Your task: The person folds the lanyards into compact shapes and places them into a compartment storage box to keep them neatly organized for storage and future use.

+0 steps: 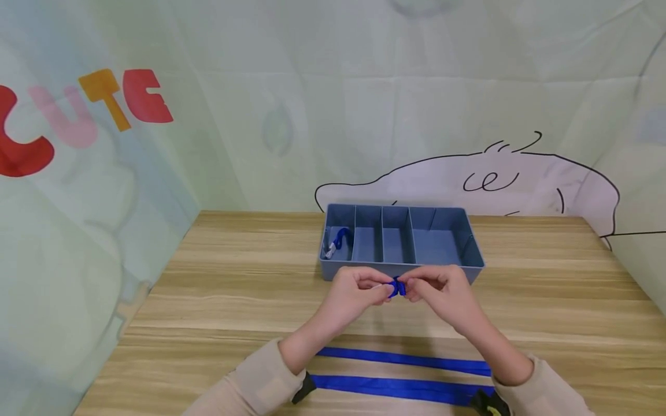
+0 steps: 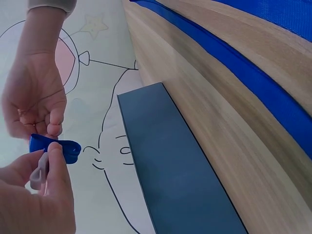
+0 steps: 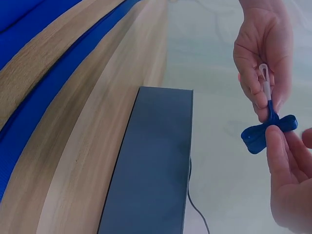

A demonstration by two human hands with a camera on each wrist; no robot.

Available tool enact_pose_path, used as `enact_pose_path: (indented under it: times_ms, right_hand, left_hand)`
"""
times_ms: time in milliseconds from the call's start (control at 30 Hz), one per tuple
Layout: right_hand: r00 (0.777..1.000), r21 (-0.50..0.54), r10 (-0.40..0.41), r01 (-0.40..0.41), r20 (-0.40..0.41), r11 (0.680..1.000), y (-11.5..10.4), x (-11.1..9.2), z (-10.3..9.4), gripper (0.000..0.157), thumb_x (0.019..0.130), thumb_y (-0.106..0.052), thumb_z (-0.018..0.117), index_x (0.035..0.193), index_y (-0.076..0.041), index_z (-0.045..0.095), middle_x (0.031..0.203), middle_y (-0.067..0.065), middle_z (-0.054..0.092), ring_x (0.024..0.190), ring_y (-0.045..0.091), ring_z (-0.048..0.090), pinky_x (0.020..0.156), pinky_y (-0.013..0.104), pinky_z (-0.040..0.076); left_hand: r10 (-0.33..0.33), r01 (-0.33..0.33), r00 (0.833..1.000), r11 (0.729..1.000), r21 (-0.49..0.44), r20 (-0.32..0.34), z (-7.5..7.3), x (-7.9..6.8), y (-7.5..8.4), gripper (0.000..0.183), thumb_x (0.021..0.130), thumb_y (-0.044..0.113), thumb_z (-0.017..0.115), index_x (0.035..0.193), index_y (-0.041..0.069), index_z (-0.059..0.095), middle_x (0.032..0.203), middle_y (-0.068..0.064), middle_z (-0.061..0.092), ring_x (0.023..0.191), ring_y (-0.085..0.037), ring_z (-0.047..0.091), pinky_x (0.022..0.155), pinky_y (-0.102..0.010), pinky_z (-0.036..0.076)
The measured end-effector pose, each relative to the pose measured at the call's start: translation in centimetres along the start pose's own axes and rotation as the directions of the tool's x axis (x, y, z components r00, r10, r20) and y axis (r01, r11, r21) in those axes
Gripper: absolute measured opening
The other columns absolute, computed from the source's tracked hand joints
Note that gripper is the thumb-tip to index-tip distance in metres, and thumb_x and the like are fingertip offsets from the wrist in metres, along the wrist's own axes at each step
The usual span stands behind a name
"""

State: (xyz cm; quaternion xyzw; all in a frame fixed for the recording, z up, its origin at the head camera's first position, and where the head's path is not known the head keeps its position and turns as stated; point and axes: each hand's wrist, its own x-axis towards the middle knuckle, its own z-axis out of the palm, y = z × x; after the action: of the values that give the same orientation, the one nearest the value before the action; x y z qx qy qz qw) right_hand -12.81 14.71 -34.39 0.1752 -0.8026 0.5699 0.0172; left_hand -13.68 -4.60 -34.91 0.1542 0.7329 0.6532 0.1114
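Both hands meet in front of the box and pinch a small bundle of blue lanyard [image 1: 402,288] between thumbs and fingertips. My left hand [image 1: 359,289] grips its clear plastic loop end [image 3: 266,87], which shows in the right wrist view. With thumb and fingers my right hand [image 1: 444,292] holds the blue band, which stands out in two folded lobes. Part of the bundle is hidden behind the fingers. Another blue lanyard [image 1: 341,237] with a whitish end lies in the leftmost compartment of the grey-blue divided box [image 1: 400,270].
Two long blue strips [image 1: 395,388] run across the wooden table [image 1: 234,300] beneath the forearms. The box stands near the table's back edge, with several compartments. Behind it hangs a pale printed cloth [image 1: 291,115] with cartoon lines and coloured letters.
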Motion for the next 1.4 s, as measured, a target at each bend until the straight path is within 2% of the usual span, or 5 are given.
enact_pose_path:
  times_ms: [567,767,933,1133,1400]
  right_hand:
    - [0.999,-0.007,0.025,-0.025,-0.020,1.000,0.5,0.3,0.0,0.011,0.080,-0.012,0.074,0.089,-0.007,0.072,0.083,0.004,0.069,0.074,0.017,0.065,0.066,0.030,0.056]
    - [0.994,-0.116,-0.065,0.055,-0.083,0.992,0.5,0.2,0.1,0.014,0.077,-0.013,0.077,0.090,-0.012,0.071,0.075,0.002,0.057,0.071,0.017,0.051,0.058,0.025,0.048]
    - [0.989,-0.179,-0.098,0.076,-0.115,0.981,0.6,0.3,0.3,0.028,0.077,-0.012,0.077,0.103,-0.012,0.067,0.091,0.008,0.052,0.077,0.019,0.046,0.060,0.025,0.047]
    - [0.999,-0.112,0.041,-0.044,-0.024,0.993,0.6,0.4,0.2,0.038,0.081,-0.019,0.074,0.115,-0.007,0.062,0.111,0.012,0.060,0.090,0.022,0.053,0.076,0.039,0.050]
    - [0.953,0.213,0.259,-0.288,0.155,0.934,0.8,0.8,-0.7,0.036,0.083,-0.018,0.072,0.106,0.008,0.063,0.083,0.008,0.066,0.074,0.023,0.061,0.072,0.032,0.054]
  left_hand:
    - [0.057,-0.038,0.990,0.989,-0.142,0.128,-0.6,0.2,-0.2,0.023,0.089,0.004,0.062,0.107,-0.009,0.065,0.101,-0.019,0.067,0.088,-0.016,0.067,0.080,-0.033,0.053]
    - [0.079,-0.053,0.985,0.985,-0.164,0.155,-0.7,0.0,-0.1,0.024,0.089,0.005,0.060,0.109,-0.010,0.064,0.103,-0.021,0.066,0.090,-0.019,0.066,0.082,-0.035,0.053]
    - [0.063,-0.051,0.992,0.993,-0.106,0.107,-0.5,-0.1,0.1,0.024,0.086,0.010,0.068,0.106,-0.003,0.068,0.098,-0.014,0.069,0.076,-0.012,0.064,0.067,-0.022,0.052]
    - [0.047,-0.039,0.996,0.995,-0.095,0.081,-0.4,-0.2,0.0,0.021,0.084,0.013,0.070,0.101,0.000,0.070,0.092,-0.010,0.070,0.070,-0.013,0.060,0.061,-0.021,0.047]
    - [0.032,-0.014,0.992,0.989,-0.146,0.124,-0.6,-0.1,-0.1,0.022,0.086,0.010,0.067,0.103,-0.003,0.068,0.094,-0.014,0.070,0.086,-0.022,0.067,0.079,-0.034,0.054]
